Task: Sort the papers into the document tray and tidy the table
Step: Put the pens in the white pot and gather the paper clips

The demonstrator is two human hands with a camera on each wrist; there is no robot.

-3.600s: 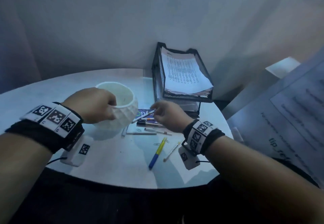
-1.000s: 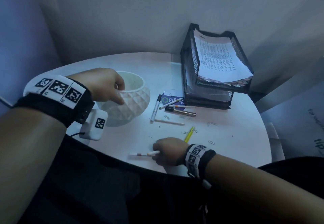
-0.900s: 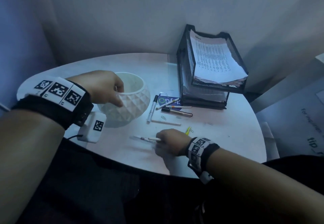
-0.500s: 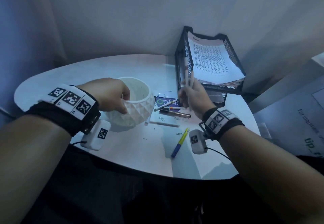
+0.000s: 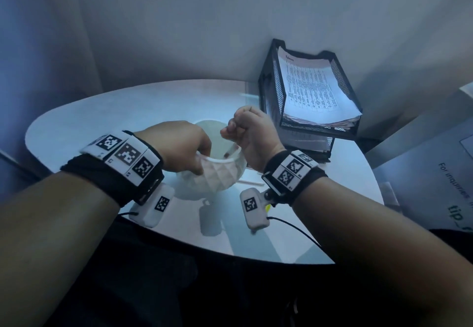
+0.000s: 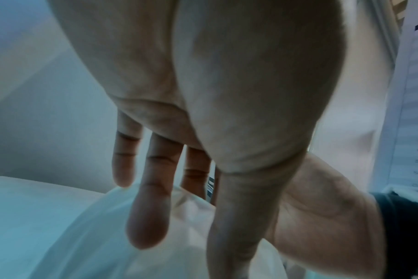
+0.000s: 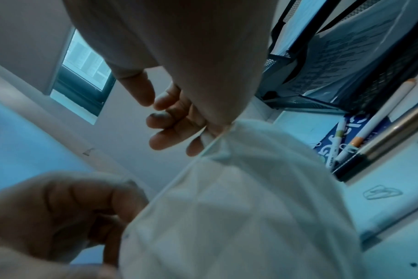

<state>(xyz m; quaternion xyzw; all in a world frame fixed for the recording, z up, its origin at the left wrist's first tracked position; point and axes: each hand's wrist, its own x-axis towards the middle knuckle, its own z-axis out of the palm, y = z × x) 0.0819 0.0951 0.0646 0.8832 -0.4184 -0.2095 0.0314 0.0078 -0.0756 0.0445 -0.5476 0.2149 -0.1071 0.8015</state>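
Over the white cup (image 5: 217, 173), the right hand (image 5: 252, 138) hangs, fingers loosely curled, holding nothing. Left hand (image 5: 183, 144) grips the cup's rim — tip it, pens spill. Papers (image 5: 314, 91) sit in the tray (image 5: 268, 91) right of the cup.

The document tray (image 5: 271, 101) stands at the surface's (image 5: 102, 114) far right edge, papers (image 5: 314, 91) in it; the bowl (image 5: 217, 175) sits left, pens (image 7: 370, 132) between them.

1. "For inquiries" runs sideways on the grey sheet (image 5: 432, 188) at the right edge of the head view, partly cut off
2. Larger letters "tip" stand on that sheet, lower down
3. The printed rows on the papers (image 5: 313, 91) in the document tray (image 5: 268, 83) are too small to read
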